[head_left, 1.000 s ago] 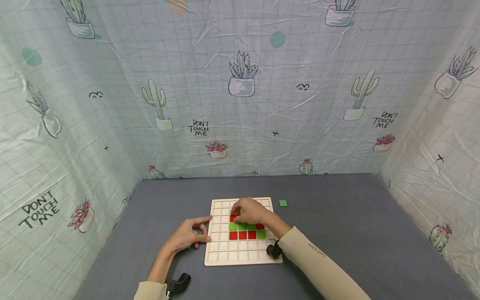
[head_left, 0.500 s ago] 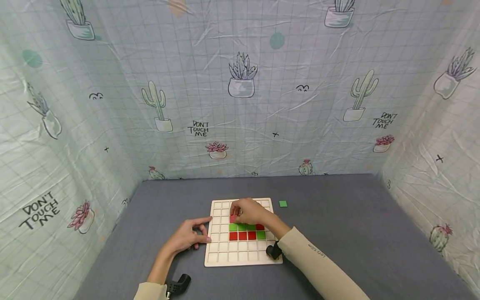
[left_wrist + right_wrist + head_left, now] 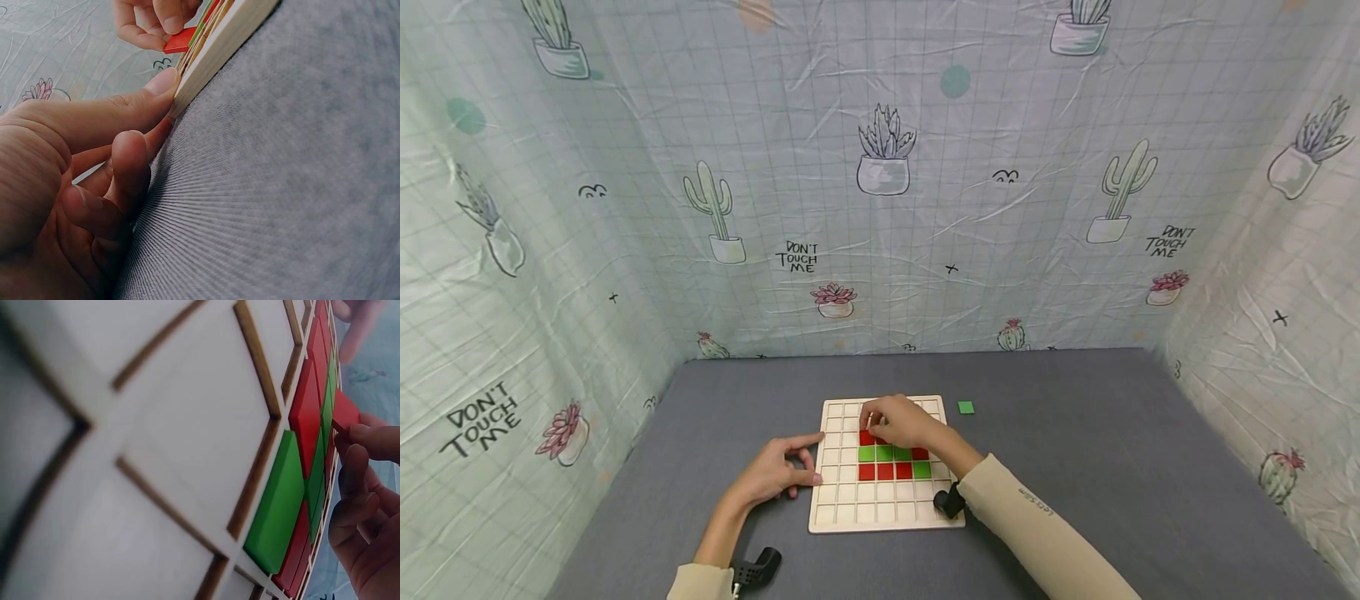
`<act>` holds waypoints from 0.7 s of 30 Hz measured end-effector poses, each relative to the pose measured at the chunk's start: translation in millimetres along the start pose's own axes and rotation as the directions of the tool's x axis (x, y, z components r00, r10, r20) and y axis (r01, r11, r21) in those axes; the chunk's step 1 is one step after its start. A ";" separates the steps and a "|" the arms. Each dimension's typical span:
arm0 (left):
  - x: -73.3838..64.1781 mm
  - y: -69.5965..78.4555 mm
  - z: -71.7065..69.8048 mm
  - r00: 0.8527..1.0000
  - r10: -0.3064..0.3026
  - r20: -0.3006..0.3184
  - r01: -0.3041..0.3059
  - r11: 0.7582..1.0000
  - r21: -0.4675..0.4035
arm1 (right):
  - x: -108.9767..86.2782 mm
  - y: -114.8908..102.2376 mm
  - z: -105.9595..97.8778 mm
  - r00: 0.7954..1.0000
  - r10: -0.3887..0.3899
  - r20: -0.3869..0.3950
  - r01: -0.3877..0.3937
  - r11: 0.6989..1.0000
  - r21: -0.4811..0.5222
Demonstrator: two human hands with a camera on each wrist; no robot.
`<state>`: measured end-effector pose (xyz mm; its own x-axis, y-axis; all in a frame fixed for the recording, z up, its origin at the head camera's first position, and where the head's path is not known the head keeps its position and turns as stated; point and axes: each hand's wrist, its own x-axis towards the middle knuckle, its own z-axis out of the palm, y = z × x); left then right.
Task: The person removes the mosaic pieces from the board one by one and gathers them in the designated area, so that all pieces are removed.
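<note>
A square wooden grid board (image 3: 838,513) lies on the grey surface, with rows of red and green square tiles in its middle cells. My right hand (image 3: 904,421) is above the board and pinches a red tile (image 3: 345,411) between thumb and fingers. In the right wrist view that tile is tilted and stands out from the board's face. It also shows as a red tile (image 3: 180,41) at the fingertips in the left wrist view. My left hand (image 3: 775,471) touches the board's left edge with its extended thumb and index finger. Its other fingers are bent.
One loose green tile (image 3: 966,407) lies on the surface just right of the board's far corner. A cloth backdrop (image 3: 880,308) with cactus drawings rises behind the grey tabletop (image 3: 1075,467) and along both sides.
The red tile at my right fingertips has changed tilt: it looked pinkish with glare half a second ago and is plain red now. My right thumb has shifted slightly. My left hand stays put.
</note>
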<state>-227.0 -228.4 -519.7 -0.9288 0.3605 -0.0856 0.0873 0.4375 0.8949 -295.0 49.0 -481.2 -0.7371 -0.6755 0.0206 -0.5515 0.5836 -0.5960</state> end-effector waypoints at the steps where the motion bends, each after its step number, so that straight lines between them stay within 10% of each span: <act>1: -0.1 0.2 0.0 1.000 0.000 0.000 0.000 1.000 -0.003 | -0.2 -0.1 -0.1 1.000 0.000 0.000 0.000 1.000 -0.001; 21: -3.2 3.5 -0.8 1.000 -0.010 0.000 0.010 1.000 -0.018 | -12.5 8.6 -16.6 0.998 -0.002 -0.062 0.006 0.997 0.073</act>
<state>-224.0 -228.7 -515.9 -0.9295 0.3565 -0.0946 0.0718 0.4264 0.9017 -297.0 69.9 -473.3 -0.7589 -0.6473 0.0711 -0.5262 0.5452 -0.6526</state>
